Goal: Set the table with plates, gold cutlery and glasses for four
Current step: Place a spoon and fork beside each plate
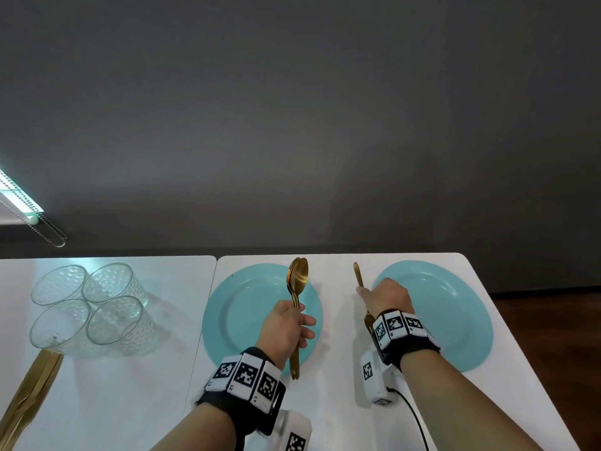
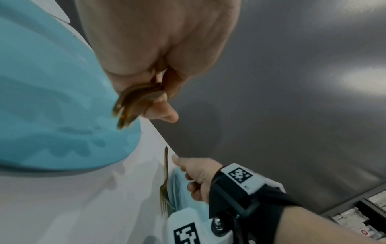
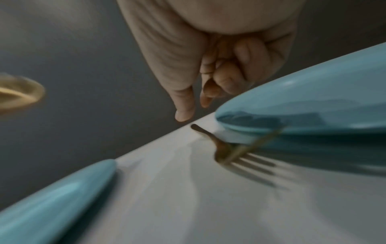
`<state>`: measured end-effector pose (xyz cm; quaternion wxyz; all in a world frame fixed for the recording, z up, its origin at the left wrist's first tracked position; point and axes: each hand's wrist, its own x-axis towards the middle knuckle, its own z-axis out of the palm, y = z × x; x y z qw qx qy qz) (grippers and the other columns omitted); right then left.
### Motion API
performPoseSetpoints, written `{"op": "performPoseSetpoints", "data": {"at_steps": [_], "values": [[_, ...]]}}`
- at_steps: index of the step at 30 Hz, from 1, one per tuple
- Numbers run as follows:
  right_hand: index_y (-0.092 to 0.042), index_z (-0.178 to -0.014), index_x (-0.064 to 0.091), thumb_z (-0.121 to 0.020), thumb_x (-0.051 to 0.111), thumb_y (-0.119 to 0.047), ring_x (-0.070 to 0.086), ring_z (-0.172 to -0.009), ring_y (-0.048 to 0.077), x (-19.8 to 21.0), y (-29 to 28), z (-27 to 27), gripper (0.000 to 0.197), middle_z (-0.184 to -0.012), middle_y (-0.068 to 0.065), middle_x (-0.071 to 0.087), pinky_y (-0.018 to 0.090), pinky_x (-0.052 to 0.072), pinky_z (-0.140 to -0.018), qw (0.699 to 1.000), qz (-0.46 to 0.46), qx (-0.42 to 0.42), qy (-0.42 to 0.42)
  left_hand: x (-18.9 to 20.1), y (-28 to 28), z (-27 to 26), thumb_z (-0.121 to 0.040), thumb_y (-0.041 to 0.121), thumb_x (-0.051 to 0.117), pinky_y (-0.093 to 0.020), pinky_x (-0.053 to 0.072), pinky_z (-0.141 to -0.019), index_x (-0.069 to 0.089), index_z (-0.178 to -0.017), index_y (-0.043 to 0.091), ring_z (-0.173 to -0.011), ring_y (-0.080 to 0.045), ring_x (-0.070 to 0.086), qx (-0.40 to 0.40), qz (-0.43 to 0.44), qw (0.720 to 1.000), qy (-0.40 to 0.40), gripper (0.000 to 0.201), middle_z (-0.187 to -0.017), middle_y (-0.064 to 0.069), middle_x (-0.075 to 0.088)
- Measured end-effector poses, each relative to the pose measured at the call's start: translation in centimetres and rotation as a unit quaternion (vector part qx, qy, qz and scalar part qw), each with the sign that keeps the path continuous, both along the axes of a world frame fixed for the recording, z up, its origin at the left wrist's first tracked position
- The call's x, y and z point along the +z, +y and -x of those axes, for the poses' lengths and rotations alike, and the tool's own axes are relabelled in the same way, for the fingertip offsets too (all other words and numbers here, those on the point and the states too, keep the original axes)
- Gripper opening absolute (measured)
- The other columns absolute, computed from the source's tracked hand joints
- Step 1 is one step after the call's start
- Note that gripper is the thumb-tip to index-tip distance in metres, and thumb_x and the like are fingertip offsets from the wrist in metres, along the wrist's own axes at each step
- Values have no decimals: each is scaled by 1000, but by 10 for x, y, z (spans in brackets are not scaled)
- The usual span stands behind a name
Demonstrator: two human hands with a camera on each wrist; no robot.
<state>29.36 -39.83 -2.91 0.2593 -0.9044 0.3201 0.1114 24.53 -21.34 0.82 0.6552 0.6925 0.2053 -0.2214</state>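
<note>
On the white table (image 1: 341, 418), two teal plates are laid side by side at the far edge: left plate (image 1: 234, 317), right plate (image 1: 455, 307). Between them a gold fork (image 1: 359, 276) is seen lying flat, handle toward the far edge, tines toward the near side, just beside the right plate's left rim; in the right wrist view it (image 3: 225, 151) rests on the table surface.

Left hand (image 1: 286, 327): held above the left plate, fingers curled round a bundle of gold spoons (image 1: 297, 279), bowls pointing away, handle ends sticking out below the hand.

Right hand (image 1: 387, 296): held over the fork and the right plate's rim, fingers curled inward with the thumb stretched out (image 3: 185, 105); nothing is seen gripped, and contact with the fork cannot be told.

On the adjoining table section to the left, four clear glasses (image 1: 91, 307) are clustered together; near them, at the front left edge, more gold cutlery (image 1: 29, 395) is laid in a stack.
</note>
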Motion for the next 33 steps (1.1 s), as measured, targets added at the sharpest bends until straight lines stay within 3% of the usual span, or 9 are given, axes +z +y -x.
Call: {"op": "performPoseSetpoints", "data": {"at_steps": [3,6,9,11,14,18,22,28,33], "values": [[-19,-93,63,-86,63,-35,61,-92,22,13,14,9,18,-93,-1,64,29,48,-79,990,-29,83,-112,-3,-2,-1,-96,6,32,-21,39,-49,47,-113,6,-57,-13,49,-19,-21,1000,0,22,-81,-5,64],[-24,-108,67,-89,60,-20,55,-83,6,28,28,24,21,-103,-10,64,24,48,-86,939,-50,284,-189,-3,-8,-1,-97,5,35,-19,38,-46,48,-112,3,-54,-12,46,-49,-35,998,1,20,-80,-6,65],[-25,-115,68,-92,55,-19,58,-102,7,32,33,31,27,-117,-12,65,18,41,-91,881,7,439,-174,-2,-16,-1,-99,8,35,-17,34,-40,49,-114,-3,-45,-11,43,-72,-37,997,16,23,-76,-9,64],[-26,-108,71,-90,57,-21,60,-102,9,34,30,34,23,-110,-12,68,18,42,-81,854,50,483,-188,-3,-21,-1,-99,9,34,-18,33,-37,50,-114,-9,-40,-10,45,-88,-37,995,17,28,-65,-6,64],[-31,-74,75,-69,76,-22,64,-76,11,30,14,41,10,-79,-15,67,16,38,-50,800,110,536,-245,0,-29,2,-96,6,29,-19,32,-35,60,-98,-12,-33,-8,42,-128,-49,991,14,35,-42,2,60],[-22,-69,72,-71,77,-14,61,-68,18,31,-5,48,10,-70,-7,66,23,42,-42,769,95,596,-212,4,-43,9,-93,7,24,-19,30,-37,60,-94,-9,-37,-12,42,-162,-21,986,34,40,-63,-10,67],[-18,-92,73,-90,59,-18,57,-89,20,48,-29,47,15,-90,1,67,31,45,-67,807,123,572,-74,-1,-58,11,-98,11,21,-22,37,-42,41,-101,1,-47,-19,51,-163,-14,986,30,22,-83,-19,66],[-25,-95,73,-85,65,-26,58,-108,16,42,-144,21,13,-109,-6,68,26,46,-90,947,143,283,41,-10,-70,-1,-101,10,26,-24,37,-47,35,-100,5,-53,-18,49,-153,-70,985,-42,10,-89,-14,62],[-15,-110,70,-88,52,-26,60,-110,28,19,-226,10,31,-119,7,64,31,50,-85,956,224,80,173,-18,-74,-8,-101,15,26,-24,38,-48,39,-98,10,-53,-17,49,-105,-45,993,-24,15,-78,-8,64]]}}
